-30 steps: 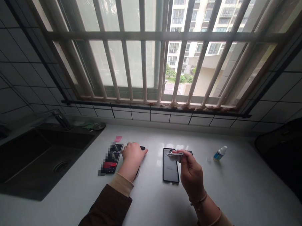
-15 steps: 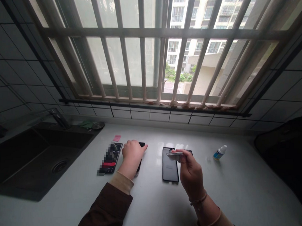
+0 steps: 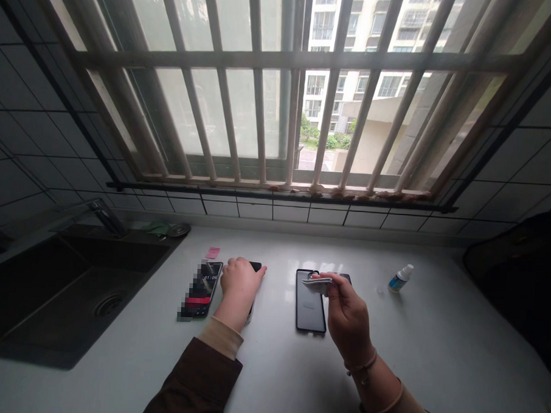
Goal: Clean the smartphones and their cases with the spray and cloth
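Observation:
My left hand (image 3: 240, 284) is curled from above over a dark phone (image 3: 255, 266) on the counter, its thumb at the right edge; the hand hides most of that phone. Pinched between the fingers of my right hand (image 3: 349, 310) is a small folded grey cloth (image 3: 316, 285). Below the cloth lies a black-edged phone (image 3: 310, 314) with a greyish face, its upper right part covered. Behind my right fingers a corner of another dark flat thing (image 3: 346, 276) shows. Left of my left hand, a phone with a lit timer (image 3: 209, 278) lies partly blurred out.
A small white bottle with a blue label (image 3: 400, 279) stands at the right, a tiny clear piece (image 3: 380, 290) beside it. A pink slip (image 3: 212, 253) lies behind the timer phone. At the left is a dark sink (image 3: 68, 363) with a faucet (image 3: 107, 217); a black bag-like shape (image 3: 523, 284) is far right.
My left hand has shifted very slightly with the dark phone under it. My right hand and the cloth stay nearly still.

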Motion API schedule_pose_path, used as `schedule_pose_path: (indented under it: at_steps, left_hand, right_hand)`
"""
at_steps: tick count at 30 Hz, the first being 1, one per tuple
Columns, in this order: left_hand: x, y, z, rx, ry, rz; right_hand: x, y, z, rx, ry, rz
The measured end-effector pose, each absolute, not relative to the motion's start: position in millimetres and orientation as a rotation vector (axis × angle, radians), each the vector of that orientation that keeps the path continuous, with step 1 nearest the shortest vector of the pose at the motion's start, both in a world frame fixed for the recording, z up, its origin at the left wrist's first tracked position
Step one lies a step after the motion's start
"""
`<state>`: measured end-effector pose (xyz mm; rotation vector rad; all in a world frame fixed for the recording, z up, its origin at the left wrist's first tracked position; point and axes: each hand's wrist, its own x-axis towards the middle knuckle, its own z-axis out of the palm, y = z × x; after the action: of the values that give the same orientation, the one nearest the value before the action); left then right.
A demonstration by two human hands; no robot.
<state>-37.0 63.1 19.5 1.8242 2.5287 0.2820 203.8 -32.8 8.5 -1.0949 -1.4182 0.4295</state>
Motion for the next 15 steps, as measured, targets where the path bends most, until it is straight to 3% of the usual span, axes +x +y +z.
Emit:
schedule_pose_path:
  at_steps: [15]
  left_hand:
    - [-39.4, 67.7, 16.6, 1.781, 2.51, 0.099]
  right_hand:
    - [204.5, -32.6, 9.3, -1.085, -1.404, 0.463]
